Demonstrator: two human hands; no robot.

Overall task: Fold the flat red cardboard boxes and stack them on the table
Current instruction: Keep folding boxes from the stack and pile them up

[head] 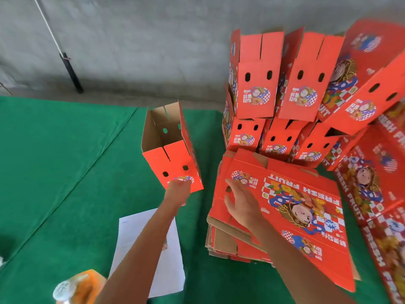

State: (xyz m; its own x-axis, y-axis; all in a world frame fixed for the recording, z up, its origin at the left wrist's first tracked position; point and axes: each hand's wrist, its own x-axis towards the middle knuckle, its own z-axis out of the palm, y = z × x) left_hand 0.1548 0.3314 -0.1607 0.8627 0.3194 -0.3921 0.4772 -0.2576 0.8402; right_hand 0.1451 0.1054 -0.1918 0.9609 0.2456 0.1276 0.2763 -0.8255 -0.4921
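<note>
Green-covered table (65,172), one folded box (175,159), flat box pile (274,216), stacked boxes (285,95), white paper (171,260), orange bottle (79,286)

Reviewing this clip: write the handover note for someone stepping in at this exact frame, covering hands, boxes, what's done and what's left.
Left hand: pressed against the near end of one folded box standing open-topped on the green table; whether it grips cannot be told.
Right hand: open, fingers spread on the top flat box of the flat pile.
Done: folded boxes stand in a two-tier stack at the back right.
Left: move the lone folded box to the stack, then fold the pile. More printed boxes lie at far right; their state is unclear.
</note>
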